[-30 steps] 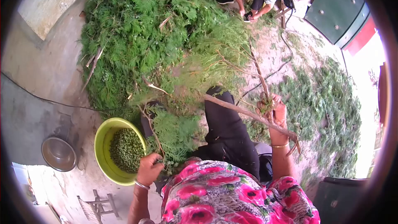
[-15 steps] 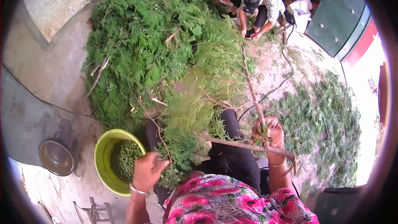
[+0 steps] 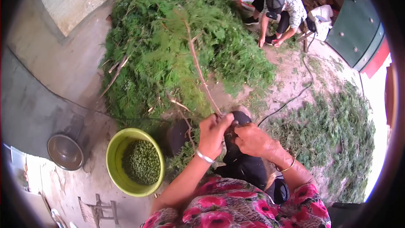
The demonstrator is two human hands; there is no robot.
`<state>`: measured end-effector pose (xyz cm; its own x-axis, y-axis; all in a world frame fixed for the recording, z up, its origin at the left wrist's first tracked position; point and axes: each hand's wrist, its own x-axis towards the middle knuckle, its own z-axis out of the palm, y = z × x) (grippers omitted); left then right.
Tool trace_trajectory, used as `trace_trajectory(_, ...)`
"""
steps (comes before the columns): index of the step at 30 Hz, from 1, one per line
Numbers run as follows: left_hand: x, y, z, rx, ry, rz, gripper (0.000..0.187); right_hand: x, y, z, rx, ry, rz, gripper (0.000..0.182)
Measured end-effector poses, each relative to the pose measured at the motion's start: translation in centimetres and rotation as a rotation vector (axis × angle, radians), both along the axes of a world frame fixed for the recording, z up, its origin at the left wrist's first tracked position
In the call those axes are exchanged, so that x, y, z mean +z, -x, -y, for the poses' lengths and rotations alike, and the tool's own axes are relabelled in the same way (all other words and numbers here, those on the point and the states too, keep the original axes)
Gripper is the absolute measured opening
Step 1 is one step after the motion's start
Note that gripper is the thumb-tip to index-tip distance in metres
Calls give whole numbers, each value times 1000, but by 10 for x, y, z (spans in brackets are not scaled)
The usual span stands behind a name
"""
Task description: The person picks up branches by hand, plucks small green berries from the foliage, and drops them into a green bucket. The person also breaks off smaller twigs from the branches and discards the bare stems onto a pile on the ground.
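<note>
My left hand [image 3: 213,137] is closed on the lower end of a leafy evergreen branch [image 3: 198,67], whose stem slants up and away over the pile. Right beside it, my right hand [image 3: 253,139] has its fingers curled in a pinch; what they hold, if anything, is hidden. To the left of my knees stands a yellow-green bucket [image 3: 111,156] with many small green cones or berries [image 3: 142,162] in it. Loose green sprigs [image 3: 181,160] lie between the bucket and my lap.
A big heap of green branches [image 3: 143,55] fills the ground ahead. More cut foliage [image 3: 325,131] is spread at right. A metal pan [image 3: 65,152] and small stool [image 3: 99,211] are at left. Another person [image 3: 289,10] bends down at the back, near a green door [image 3: 356,21].
The branch has passed from my right hand to my left and swung left over the heap. Both hands have come together in front of my lap, the left leaving the bucket side.
</note>
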<state>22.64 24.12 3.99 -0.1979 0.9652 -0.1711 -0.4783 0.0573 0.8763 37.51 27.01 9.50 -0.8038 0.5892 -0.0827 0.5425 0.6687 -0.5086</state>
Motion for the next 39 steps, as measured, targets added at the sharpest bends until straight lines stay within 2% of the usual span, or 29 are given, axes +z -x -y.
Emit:
trace_trajectory(1,3,5,-2,12,14,-3,19,3,7,3,12,14,-3,11)
trace_trajectory(2,6,9,-3,60,5,163,15,6,12,6,-57,55,-77,19)
trace_trajectory(3,8,14,-3,105,-11,325,12,10,15,8,-132,91,-152,29)
trace_trajectory(4,-5,25,-6,150,-11,402,11,14,11,7,-98,78,-277,45)
trace_trajectory(5,-19,39,-7,121,-11,447,12,8,8,11,-99,86,-278,45)
trace_trajectory(7,-41,56,-6,97,-84,553,16,-12,1,28,-547,432,-370,49)
trace_trajectory(8,-49,62,-7,100,-77,556,16,-20,-2,32,-548,459,-322,48)
trace_trajectory(9,-57,66,-9,64,-163,665,19,-35,-3,39,-553,466,-317,48)
trace_trajectory(11,-61,71,-11,31,-247,780,21,-49,2,50,-722,1309,-644,38)
trace_trajectory(12,-63,72,-10,24,-263,760,23,-50,3,55,-641,1441,-805,29)
trace_trajectory(15,-68,71,-5,8,-245,708,26,-37,24,60,-676,1452,-918,27)
trace_trajectory(16,-66,70,-3,10,-249,688,25,-43,31,62,-694,1321,-939,27)
trace_trajectory(17,-65,70,-2,15,-258,666,24,-46,33,61,-699,1321,-939,27)
trace_trajectory(19,-68,72,1,18,-257,644,24,-48,37,58,-841,1350,-980,28)
trace_trajectory(22,-58,76,15,37,-158,558,26,-47,39,51,-826,1288,-924,29)
trace_trajectory(24,-46,78,35,-44,24,-807,30,-44,40,43,-810,1241,-872,29)
trace_trajectory(25,-55,71,47,1,-55,-961,37,-43,43,38,-796,1213,-782,27)
trace_trajectory(26,-44,65,56,-44,-74,-1302,39,-42,42,34,-803,1167,-704,25)
trace_trajectory(27,-34,57,65,-90,-99,-1408,43,-46,44,30,-775,1104,-700,29)
trace_trajectory(29,-47,55,74,-174,-287,-1547,44,-31,38,13,-743,1074,-673,29)
trace_trajectory(30,-55,59,77,-252,-179,-1526,46,-30,30,4,-730,1045,-696,30)
trace_trajectory(34,-62,62,77,-205,-195,-1457,36,-15,-54,-22,-995,1020,-931,32)
trace_trajectory(36,-68,67,75,-282,-168,-1508,47,-8,-131,-19,-1290,677,-1027,32)
trace_trajectory(37,-69,69,74,-320,-223,-1506,47,-15,-179,-23,-1486,593,-1094,28)
trace_trajectory(38,-67,68,75,-297,-222,-1581,39,-5,-237,-13,-1584,430,-1140,25)
trace_trajectory(39,-63,65,73,-268,-220,-1653,32,33,-276,10,-1683,153,-1015,20)
